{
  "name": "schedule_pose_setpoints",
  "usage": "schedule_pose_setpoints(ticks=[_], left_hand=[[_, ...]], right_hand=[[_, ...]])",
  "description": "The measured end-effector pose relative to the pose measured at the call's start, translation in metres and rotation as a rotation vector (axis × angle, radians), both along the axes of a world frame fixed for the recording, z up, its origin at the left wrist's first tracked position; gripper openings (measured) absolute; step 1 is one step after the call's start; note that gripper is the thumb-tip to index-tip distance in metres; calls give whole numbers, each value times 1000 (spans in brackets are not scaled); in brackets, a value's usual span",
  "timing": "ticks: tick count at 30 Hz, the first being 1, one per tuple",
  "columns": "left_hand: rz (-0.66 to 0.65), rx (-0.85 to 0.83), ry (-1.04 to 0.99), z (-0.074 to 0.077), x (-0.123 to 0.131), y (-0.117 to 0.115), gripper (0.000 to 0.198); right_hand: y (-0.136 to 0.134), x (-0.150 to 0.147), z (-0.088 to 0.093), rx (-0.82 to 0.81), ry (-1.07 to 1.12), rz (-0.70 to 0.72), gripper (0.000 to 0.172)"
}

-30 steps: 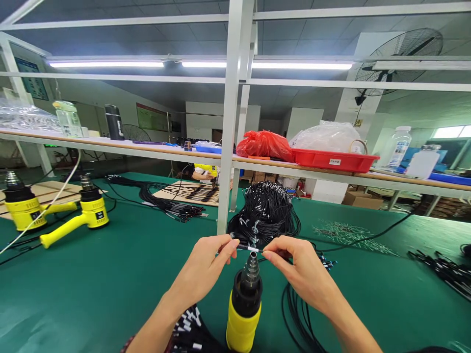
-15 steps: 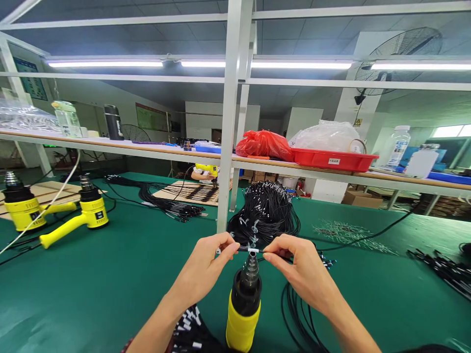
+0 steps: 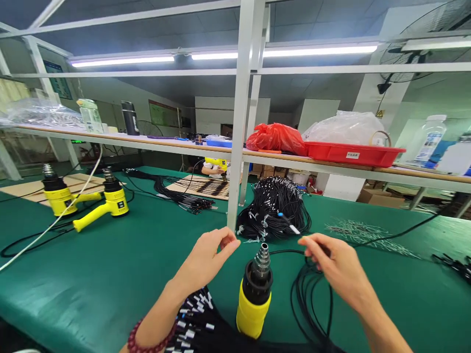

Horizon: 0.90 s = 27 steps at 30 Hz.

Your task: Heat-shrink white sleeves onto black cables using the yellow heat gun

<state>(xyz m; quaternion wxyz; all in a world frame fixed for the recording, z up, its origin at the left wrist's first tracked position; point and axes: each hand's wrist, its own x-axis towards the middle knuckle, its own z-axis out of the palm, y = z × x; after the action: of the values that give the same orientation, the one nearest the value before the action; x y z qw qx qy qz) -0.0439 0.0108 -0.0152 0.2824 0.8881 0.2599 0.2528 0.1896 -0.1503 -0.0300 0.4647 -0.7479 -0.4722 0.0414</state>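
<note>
My right hand (image 3: 336, 264) is pinched on a black cable, whose white-sleeved, blue-tipped end (image 3: 289, 223) sticks up and left beyond the fingers. Lower down, coiled black cable (image 3: 307, 299) hangs or lies below that hand. My left hand (image 3: 209, 257) has thumb and forefinger together, and no cable shows between them. Between the hands a yellow heat gun (image 3: 253, 304) stands with its stepped metal nozzle upward. Under my left forearm lies a bunch of black cables with white sleeves (image 3: 191, 326).
A big heap of black cables (image 3: 275, 208) lies behind the heat gun, by a white post (image 3: 241, 122). Two more yellow heat guns (image 3: 114, 201) stand at left. Clear scraps (image 3: 368, 235) lie at right. The shelf holds a red tray (image 3: 355, 154). Across the bench, a co-worker's arm (image 3: 211, 169) shows.
My left hand has let go of the cable. My right hand has moved right with it, away from above the nozzle, and the cable's end now points up and left. The view has shifted.
</note>
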Motion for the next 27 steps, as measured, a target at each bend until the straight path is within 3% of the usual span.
schedule_pose_setpoints(ticks=[3, 6, 9, 11, 14, 18, 22, 27], left_hand=[[22, -3, 204, -40, -23, 21, 12], [61, -32, 421, -90, -44, 35, 13], [22, -72, 506, -129, -54, 35, 22], [-27, -94, 532, -143, -55, 32, 25], [-53, -99, 544, -151, -53, 27, 21], [-71, -82, 544, -151, -55, 25, 15], [-80, -4, 517, -145, -69, 30, 3], [-31, 157, 489, -129, -90, 42, 17]], right_hand=[[-22, 59, -41, 12, 161, -220, 47], [-47, 108, -86, -94, 212, -346, 39], [-64, 125, -114, -239, 226, -373, 34], [-66, 122, -121, -285, 254, -322, 35], [-60, 110, -118, -284, 265, -247, 39], [-50, 97, -101, -266, 211, -225, 41], [-54, 85, -75, -207, 128, -259, 42], [-68, 74, -35, -105, 52, -369, 44]])
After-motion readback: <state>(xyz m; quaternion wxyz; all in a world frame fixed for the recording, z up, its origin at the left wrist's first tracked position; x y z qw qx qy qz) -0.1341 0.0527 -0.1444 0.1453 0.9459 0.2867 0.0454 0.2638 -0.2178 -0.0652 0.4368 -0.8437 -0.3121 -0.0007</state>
